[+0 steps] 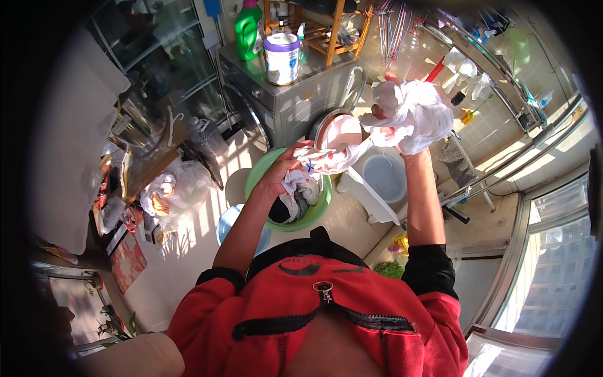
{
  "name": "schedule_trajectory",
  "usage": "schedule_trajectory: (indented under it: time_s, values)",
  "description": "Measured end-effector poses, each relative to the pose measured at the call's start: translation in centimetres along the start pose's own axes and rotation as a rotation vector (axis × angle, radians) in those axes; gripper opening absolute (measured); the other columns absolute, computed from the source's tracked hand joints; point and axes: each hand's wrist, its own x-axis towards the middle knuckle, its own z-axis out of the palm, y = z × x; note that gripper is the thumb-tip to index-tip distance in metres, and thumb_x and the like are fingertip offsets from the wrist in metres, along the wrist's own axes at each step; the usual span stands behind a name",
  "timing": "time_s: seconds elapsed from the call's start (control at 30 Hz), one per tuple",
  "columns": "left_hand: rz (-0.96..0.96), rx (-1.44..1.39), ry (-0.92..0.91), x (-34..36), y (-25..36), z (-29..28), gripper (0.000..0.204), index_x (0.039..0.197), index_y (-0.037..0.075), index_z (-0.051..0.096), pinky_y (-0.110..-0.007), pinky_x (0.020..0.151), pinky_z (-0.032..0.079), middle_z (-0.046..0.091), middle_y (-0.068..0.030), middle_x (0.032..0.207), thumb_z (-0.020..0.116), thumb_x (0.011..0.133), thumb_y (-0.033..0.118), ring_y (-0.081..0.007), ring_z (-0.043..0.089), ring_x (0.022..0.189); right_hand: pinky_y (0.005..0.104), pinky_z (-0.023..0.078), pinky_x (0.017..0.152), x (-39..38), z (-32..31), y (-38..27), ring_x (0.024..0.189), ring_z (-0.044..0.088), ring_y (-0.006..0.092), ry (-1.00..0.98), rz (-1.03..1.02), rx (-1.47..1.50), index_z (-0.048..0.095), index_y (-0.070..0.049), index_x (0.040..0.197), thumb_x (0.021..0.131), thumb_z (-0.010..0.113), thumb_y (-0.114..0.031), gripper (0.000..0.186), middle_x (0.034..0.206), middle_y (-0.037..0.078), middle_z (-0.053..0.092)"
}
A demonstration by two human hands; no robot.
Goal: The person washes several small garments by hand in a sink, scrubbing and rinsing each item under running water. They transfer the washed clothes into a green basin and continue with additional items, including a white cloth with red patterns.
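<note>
A white garment (pixel 333 158) with red and blue prints is stretched between my two hands, twisted in the middle. My left hand (pixel 282 168) is closed round its left end, above a green basin (pixel 256 176). Bunched white cloth covers much of my right hand (pixel 405 149), which is raised higher on the right and grips the other end. A loose part of the garment hangs from my left hand toward the basin. Dark and grey clothes (pixel 295 208) lie in the basin.
A light blue basin (pixel 229 226) stands beside the green one. A white board (pixel 370 196) leans near a pale basin (pixel 384 179). Ahead is a grey washing machine (pixel 292 103) bearing a green bottle (pixel 249 31) and a white tub (pixel 281 60). Metal rails (pixel 502 169) run along the right.
</note>
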Motion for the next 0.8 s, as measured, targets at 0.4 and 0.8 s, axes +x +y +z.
schedule_trajectory:
  time_s: [0.4,0.8]
  values:
    - [-0.08,0.827,0.338,-0.1,7.9,3.2,0.031,0.122,0.005,0.063,-0.026,0.088,0.046,0.065,-0.0061,0.107,0.061,0.093,0.014,-0.0106,0.059,0.099,0.0193,0.048,0.079,1.9,-2.7,-3.1,0.093,0.063,0.0113,-0.072,0.306,0.114,0.043,-0.008,0.142,0.089,0.061,0.001,0.057,0.103,0.009,0.067]
    - [0.097,0.857,-0.2,5.2,9.7,13.4,0.038,0.114,-0.002,0.06,-0.028,0.081,0.05,0.064,-0.0053,0.1,0.073,0.081,0.009,-0.0129,0.061,0.09,0.0261,0.047,0.072,1.0,-1.3,-6.3,0.08,0.055,0.0077,-0.461,0.156,-0.37,0.046,-0.011,0.142,0.083,0.065,0.004,0.063,0.09,0.002,0.063]
